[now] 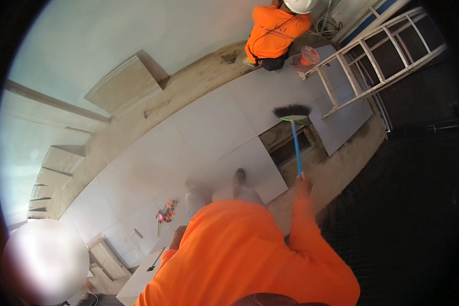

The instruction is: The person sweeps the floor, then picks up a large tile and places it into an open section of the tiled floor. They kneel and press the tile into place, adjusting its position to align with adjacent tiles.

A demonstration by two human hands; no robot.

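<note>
My right hand point(303, 184) is wrapped round the blue handle point(297, 153) of a broom. Its dark bristle head point(291, 110), with a green base, rests on pale floor tiles point(199, 132) just above a rectangular gap point(285, 145) in the tiling. Low at my left side, my left hand point(177, 237) is partly hidden by my orange-clad body, and its fingers are unclear. Near it on the tiles lies a small pile of red and black pieces point(168, 210) beside a thin bar.
A co-worker in orange and a white helmet point(273, 33) crouches by the wall at the top, near a red bucket point(308, 55). A metal ladder point(367, 61) lies at the upper right. Cut boards point(122, 84) lean along the left wall. A dark area point(392, 194) borders the floor's right edge.
</note>
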